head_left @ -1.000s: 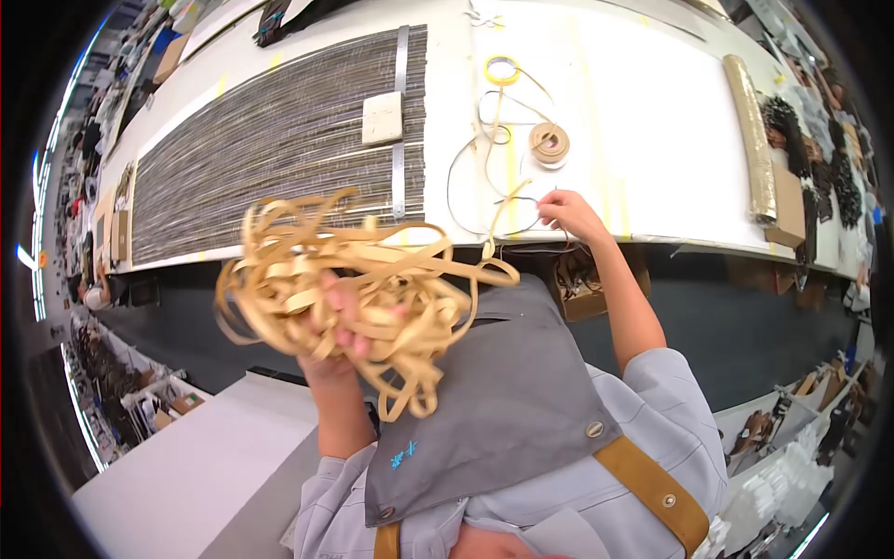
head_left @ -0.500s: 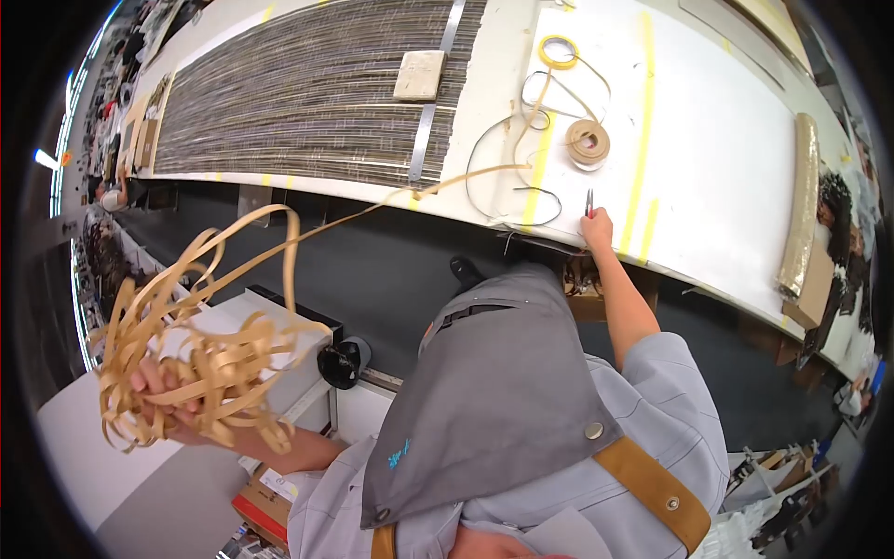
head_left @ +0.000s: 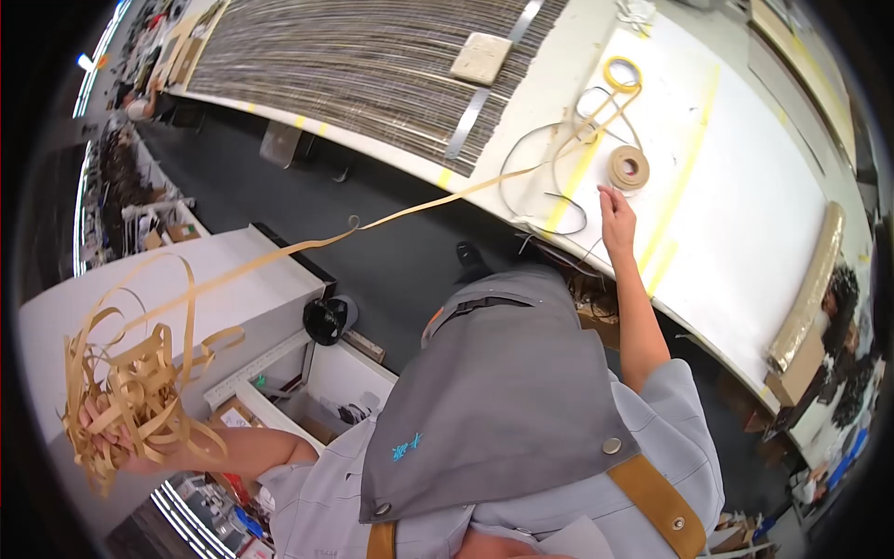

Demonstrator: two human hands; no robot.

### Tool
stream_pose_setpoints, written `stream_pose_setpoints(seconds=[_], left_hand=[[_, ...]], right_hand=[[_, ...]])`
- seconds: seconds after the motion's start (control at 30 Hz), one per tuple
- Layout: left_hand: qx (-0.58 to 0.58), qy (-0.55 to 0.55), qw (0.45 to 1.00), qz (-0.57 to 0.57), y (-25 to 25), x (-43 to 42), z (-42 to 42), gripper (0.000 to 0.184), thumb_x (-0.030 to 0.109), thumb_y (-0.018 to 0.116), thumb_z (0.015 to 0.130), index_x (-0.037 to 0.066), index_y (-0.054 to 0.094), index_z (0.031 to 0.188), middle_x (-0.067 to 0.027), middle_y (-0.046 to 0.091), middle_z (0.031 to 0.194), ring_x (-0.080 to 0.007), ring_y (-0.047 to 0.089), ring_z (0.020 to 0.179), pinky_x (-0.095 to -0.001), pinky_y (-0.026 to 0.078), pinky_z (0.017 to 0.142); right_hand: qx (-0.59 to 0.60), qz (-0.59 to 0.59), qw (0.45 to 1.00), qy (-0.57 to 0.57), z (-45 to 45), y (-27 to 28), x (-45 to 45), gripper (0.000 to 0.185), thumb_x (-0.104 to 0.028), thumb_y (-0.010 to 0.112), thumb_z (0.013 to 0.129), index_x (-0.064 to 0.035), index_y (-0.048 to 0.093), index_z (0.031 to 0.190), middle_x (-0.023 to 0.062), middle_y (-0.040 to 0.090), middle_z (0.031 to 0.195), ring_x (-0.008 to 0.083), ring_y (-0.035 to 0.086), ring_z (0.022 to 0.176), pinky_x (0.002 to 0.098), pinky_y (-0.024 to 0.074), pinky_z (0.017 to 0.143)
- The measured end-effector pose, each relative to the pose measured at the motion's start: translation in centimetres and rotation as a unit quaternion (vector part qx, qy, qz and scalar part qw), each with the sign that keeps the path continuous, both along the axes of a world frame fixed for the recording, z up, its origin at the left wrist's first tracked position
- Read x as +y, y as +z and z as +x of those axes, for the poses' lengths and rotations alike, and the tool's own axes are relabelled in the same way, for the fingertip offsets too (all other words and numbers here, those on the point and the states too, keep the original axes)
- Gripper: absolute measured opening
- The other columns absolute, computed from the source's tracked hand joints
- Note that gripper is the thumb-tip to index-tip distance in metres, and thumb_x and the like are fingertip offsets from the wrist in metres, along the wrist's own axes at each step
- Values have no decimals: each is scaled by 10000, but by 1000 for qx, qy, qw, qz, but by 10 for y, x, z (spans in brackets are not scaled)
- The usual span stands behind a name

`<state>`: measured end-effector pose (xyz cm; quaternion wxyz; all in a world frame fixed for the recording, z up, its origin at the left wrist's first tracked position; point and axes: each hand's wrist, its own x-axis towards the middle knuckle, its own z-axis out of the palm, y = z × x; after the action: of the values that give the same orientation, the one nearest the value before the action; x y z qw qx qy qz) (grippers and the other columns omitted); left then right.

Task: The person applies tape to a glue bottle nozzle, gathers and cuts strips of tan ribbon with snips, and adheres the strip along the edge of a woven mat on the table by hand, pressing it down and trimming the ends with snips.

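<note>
A long pale surface (head_left: 545,112) carries a broad white sheet (head_left: 745,177), on which 1 tan roll (head_left: 629,168) lies. Just beyond the tan roll sits 1 yellow ring of tape (head_left: 608,71). Left of the tan roll, a thin dark cord (head_left: 501,186) loops and a tan strap (head_left: 447,198) passes over the near edge; farther left spreads a dark striped mat (head_left: 372,84). Well to the tan roll's right lies 1 shiny gold roll (head_left: 807,287).

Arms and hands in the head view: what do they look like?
Human, in loose, light-grey sleeves ending near the elbows. The right hand is ungloved, with no visible ring or watch; the left hand also looks ungloved, though partly hidden.
</note>
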<state>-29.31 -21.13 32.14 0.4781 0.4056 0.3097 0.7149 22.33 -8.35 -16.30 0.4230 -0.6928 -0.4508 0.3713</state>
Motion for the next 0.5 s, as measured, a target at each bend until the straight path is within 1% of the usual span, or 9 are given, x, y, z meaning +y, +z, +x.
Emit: stream_pose_setpoints(seconds=[0.03, 0.13, 0.23, 0.27, 0.33, 0.37, 0.43, 0.47, 0.5], left_hand=[[11, 18, 1000, 2, 5, -4, 0, 107, 126, 529, 950, 20, 519, 945, -71, 542, 757, -152, 574, 733, -375, 515, 726], [48, 76, 996, 12, 10, 5, 5, 104, 125, 528, 950, 21, 522, 945, -69, 542, 762, -153, 570, 735, -372, 512, 731], [93, 143, 985, 24, 14, 12, 26, 102, 124, 527, 951, 22, 524, 946, -67, 542, 767, -155, 567, 737, -368, 509, 737], [104, 161, 981, 27, 14, 12, 27, 101, 124, 527, 951, 22, 524, 946, -67, 542, 769, -155, 565, 738, -367, 508, 739], [116, 189, 975, 29, 18, 7, 21, 100, 123, 526, 952, 23, 526, 947, -66, 541, 772, -156, 563, 739, -364, 506, 742], [118, 200, 972, 30, 17, 7, 18, 99, 123, 526, 952, 23, 527, 947, -65, 541, 774, -156, 562, 740, -363, 505, 744], [119, 217, 968, 30, 16, -5, 16, 98, 122, 525, 952, 24, 528, 947, -64, 541, 777, -157, 559, 741, -361, 503, 748], [119, 225, 967, 30, 14, -6, 9, 97, 122, 525, 953, 24, 529, 947, -63, 541, 779, -157, 558, 741, -359, 502, 749], [118, 235, 964, 30, 13, -11, 4, 97, 121, 525, 953, 25, 529, 948, -63, 541, 780, -157, 557, 742, -358, 502, 751]], right_hand=[[27, 89, 995, 39, -16, 7, 8, 264, -207, 644, 887, -46, 657, 1095, 39, 518, 676, 108, 424, 600, 291, 403, 568], [11, -5, 980, 197, -67, 46, 24, 461, -178, 712, 823, -89, 582, 1256, 33, 484, 703, 113, 420, 617, 251, 406, 592], [-7, 34, 960, 277, -127, 69, 33, 623, -237, 765, 769, -108, 518, 1327, 99, 615, 800, 211, 558, 673, 326, 475, 662], [-2, 38, 957, 287, -144, 72, 37, 623, -237, 765, 769, -108, 518, 1327, 99, 615, 800, 211, 558, 673, 326, 475, 662], [-5, 80, 947, 311, -166, 73, 45, 487, -242, 748, 776, -82, 601, 1212, 140, 662, 908, 295, 629, 777, 386, 493, 713], [-7, 79, 946, 313, -172, 61, 49, 487, -242, 748, 776, -82, 601, 1212, 140, 662, 908, 295, 629, 777, 386, 493, 713], [-64, 62, 910, 406, -181, 51, 54, 284, -228, 709, 805, -42, 666, 1016, 143, 659, 942, 328, 636, 836, 390, 494, 731], [-66, 22, 910, 408, -179, 46, 51, 201, -226, 677, 829, -26, 672, 854, 138, 650, 902, 318, 631, 826, 382, 495, 724], [-72, 20, 909, 409, -174, 50, 50, 201, -226, 677, 829, -26, 672, 854, 138, 650, 902, 318, 631, 826, 382, 495, 724]])
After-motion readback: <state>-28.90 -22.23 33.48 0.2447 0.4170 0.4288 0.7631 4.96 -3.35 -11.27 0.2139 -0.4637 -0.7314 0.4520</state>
